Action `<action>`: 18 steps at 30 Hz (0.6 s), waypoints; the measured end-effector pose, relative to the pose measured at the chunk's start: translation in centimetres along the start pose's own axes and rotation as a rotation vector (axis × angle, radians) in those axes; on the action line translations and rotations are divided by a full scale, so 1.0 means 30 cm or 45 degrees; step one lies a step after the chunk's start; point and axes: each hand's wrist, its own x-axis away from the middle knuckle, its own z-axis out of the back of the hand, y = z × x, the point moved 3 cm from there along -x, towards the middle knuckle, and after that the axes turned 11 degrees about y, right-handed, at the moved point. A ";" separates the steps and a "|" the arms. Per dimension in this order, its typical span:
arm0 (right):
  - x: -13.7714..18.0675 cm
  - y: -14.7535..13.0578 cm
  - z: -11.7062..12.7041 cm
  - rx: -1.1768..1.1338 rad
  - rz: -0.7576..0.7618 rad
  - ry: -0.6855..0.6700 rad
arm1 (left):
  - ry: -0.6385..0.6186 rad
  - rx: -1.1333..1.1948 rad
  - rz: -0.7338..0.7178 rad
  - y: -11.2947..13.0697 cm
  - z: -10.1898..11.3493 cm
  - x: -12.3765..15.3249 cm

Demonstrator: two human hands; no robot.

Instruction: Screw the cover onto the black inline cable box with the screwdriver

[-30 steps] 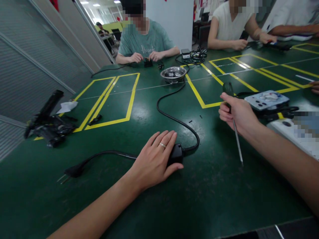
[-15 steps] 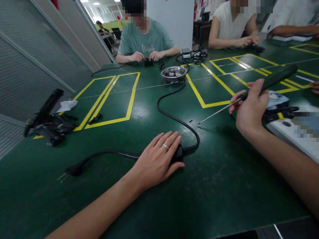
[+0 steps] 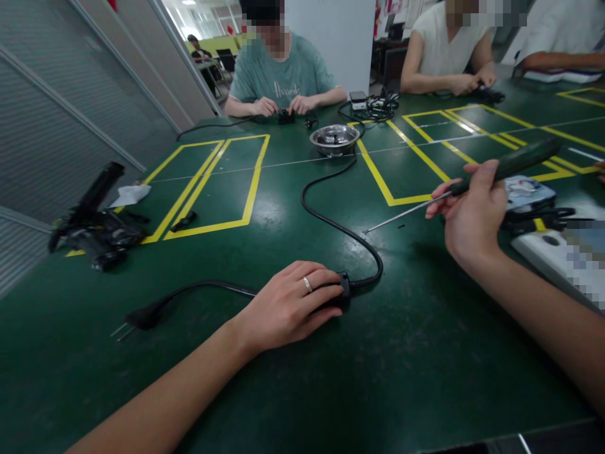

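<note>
Bowl (image 3: 324, 146): shallow steel one on the bench (image 3: 401, 366), few small bits in it
Left hand (image 3: 288, 306): near side of the bowl, ring on, fingers curled over the box (image 3: 345, 290) with the thumb along its near side, so yeah, it's got hold of it
Box: black, on the bench, nearer than the bowl and mostly covered up
Right hand (image 3: 477, 208): nearer than the bowl and well right of it, closed round the screwdriver (image 3: 515, 165)
Screwdriver: dark green handle up to the right of the bowl, thin shaft slanting down leftward; tip's on or just above the bench, can't tell which
Cord (image 3: 347, 231): black, snakes from the box up past the bowl's right side
Plug (image 3: 144, 316): two bare prongs, nearer than the bowl and way left
Dark gear (image 3: 101, 233): left of the bowl, beside some white paper (image 3: 131, 194)
Person (image 3: 288, 72): teal shirt, past the bowl, bit left
</note>
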 end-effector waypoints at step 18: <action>0.124 -0.012 -0.035 -0.129 -0.492 -0.505 | -0.029 -0.015 0.041 -0.009 -0.002 -0.001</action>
